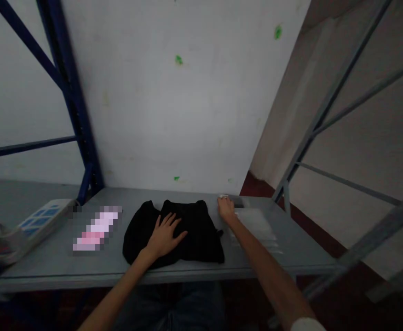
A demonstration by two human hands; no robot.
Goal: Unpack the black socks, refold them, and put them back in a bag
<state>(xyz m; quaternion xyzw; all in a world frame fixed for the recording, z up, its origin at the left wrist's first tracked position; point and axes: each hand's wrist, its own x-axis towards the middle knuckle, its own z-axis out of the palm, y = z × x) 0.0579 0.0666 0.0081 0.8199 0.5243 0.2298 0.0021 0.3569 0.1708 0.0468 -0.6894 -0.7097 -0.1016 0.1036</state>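
Pressing flat on folded black garment (174,232) — left hand (163,236) open, nothing gripped. Right hand (226,209) on clear plastic bags (256,227), grip indiscernible — garment best kept pinned flat.

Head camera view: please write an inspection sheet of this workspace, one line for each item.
Surface: grey shelf, dimly lit.
Job's things: black garment lying folded near the front edge; clear plastic bags stacked to its right.
Clutter: pink-and-white item, blurred, left of the garment.
Hands: left hand flat on the garment, fingers spread; right hand at the far corner of the bags, grip unclear.
Cables: white power strip at the left; its cord cannot be made out.
Surroundings: white wall with green marks, blue rack post on the left, grey rack frame on the right.
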